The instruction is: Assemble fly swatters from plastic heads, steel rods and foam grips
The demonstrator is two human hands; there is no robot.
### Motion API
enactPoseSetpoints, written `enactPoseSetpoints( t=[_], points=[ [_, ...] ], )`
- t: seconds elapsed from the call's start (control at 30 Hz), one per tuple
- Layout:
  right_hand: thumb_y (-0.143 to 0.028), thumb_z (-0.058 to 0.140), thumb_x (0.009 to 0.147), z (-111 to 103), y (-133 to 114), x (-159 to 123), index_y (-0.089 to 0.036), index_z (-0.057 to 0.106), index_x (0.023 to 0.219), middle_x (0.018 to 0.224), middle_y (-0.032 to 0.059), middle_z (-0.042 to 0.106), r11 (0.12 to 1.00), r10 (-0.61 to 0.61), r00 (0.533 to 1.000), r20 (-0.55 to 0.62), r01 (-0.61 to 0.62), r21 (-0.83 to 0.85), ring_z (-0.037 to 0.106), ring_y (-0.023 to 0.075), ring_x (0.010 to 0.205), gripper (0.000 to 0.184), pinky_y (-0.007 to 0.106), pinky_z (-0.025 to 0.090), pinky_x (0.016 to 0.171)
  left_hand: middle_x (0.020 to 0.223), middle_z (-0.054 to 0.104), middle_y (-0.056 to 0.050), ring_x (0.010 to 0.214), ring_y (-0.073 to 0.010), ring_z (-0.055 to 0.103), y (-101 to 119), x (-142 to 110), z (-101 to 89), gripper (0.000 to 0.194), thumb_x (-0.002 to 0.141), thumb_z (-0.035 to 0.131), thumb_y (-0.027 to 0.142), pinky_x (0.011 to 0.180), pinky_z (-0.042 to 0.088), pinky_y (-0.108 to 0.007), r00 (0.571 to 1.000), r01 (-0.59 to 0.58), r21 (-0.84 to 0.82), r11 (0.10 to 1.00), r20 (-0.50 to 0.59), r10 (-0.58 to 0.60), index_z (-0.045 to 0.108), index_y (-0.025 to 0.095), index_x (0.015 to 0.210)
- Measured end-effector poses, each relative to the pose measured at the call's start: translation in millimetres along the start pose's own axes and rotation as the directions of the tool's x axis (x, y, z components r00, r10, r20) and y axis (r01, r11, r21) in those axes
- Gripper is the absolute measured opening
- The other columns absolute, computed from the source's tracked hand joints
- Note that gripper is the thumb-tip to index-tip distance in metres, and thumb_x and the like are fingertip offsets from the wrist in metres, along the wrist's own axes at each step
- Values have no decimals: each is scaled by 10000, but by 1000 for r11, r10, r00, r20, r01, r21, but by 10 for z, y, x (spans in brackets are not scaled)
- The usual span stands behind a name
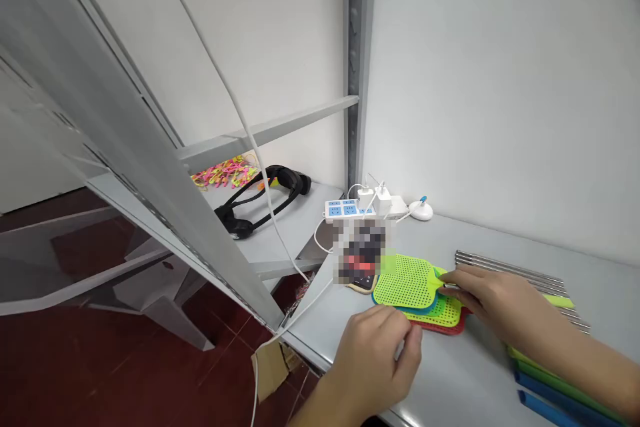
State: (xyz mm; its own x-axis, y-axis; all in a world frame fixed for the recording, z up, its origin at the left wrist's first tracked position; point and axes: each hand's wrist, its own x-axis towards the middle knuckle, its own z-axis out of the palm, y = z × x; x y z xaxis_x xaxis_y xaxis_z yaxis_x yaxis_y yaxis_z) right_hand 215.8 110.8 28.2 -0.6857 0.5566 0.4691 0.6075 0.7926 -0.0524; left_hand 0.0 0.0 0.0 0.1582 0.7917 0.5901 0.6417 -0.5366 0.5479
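A stack of perforated plastic fly swatter heads lies on the grey shelf, with yellow-green on top and blue, green and red edges showing beneath. My right hand pinches the narrow neck of the top yellow-green head between thumb and fingers. Just in front of the stack, my left hand is closed with its fingers curled; its fingertips are hidden, so what they hold, if anything, cannot be seen. Beyond my right hand lie thin metal rods. Green and blue tube-like handles sit partly under my right forearm.
A phone, partly blurred out, lies left of the stack. Behind it are a power strip with chargers and a round white device. A white cable hangs before the metal upright. A black headset rests on the neighbouring shelf.
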Motion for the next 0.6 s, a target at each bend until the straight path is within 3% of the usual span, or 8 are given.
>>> enactPoseSetpoints(
  t=[0.1,0.23,0.37,0.43,0.53,0.6],
  points=[
    [-297,524,948,-23,-12,-14,-240,672,988,788,11,723,999,9,997,73,-7,-36,677,164,601,164,254,435,506,574,436,13,511,-128,402,33,65,22,242,897,424,188,472,285,-285,999,-39,39,998,9,39,388,218,660],
    [-331,473,970,-158,9,-150,-237,618,1084,839,14,730,994,38,996,79,-29,-104,693,181,625,207,270,448,505,621,494,-9,574,-147,460,210,340,79,204,905,443,217,498,329,-292,996,-91,52,995,1,91,464,203,703],
    [-288,367,981,-386,65,-452,-220,558,1039,709,2,669,985,-16,1000,1,16,-174,650,172,548,211,258,391,424,843,587,-68,777,-214,537,501,735,261,280,941,477,429,616,425,-336,974,-221,180,959,96,206,560,168,885],
    [-286,354,973,-504,96,-621,-218,537,968,616,-18,609,973,-2,999,-54,-10,-230,584,156,449,196,257,336,379,908,588,-70,851,-230,542,646,900,396,268,955,489,422,657,431,-352,936,-337,270,902,198,290,565,166,930],
    [-329,396,970,-648,163,-846,-207,536,984,601,-29,587,953,68,991,-115,-99,-285,515,130,395,186,255,316,386,888,578,-54,875,-225,538,786,1073,605,97,946,506,228,672,406,-355,831,-542,298,786,327,449,560,161,900],
    [-338,440,968,-708,256,-979,-203,544,988,614,-28,577,943,61,989,-136,-102,-317,508,130,428,171,262,326,437,861,579,-44,856,-217,531,793,1158,723,73,928,527,190,662,386,-353,768,-628,261,733,362,529,560,156,873]
  ],
)
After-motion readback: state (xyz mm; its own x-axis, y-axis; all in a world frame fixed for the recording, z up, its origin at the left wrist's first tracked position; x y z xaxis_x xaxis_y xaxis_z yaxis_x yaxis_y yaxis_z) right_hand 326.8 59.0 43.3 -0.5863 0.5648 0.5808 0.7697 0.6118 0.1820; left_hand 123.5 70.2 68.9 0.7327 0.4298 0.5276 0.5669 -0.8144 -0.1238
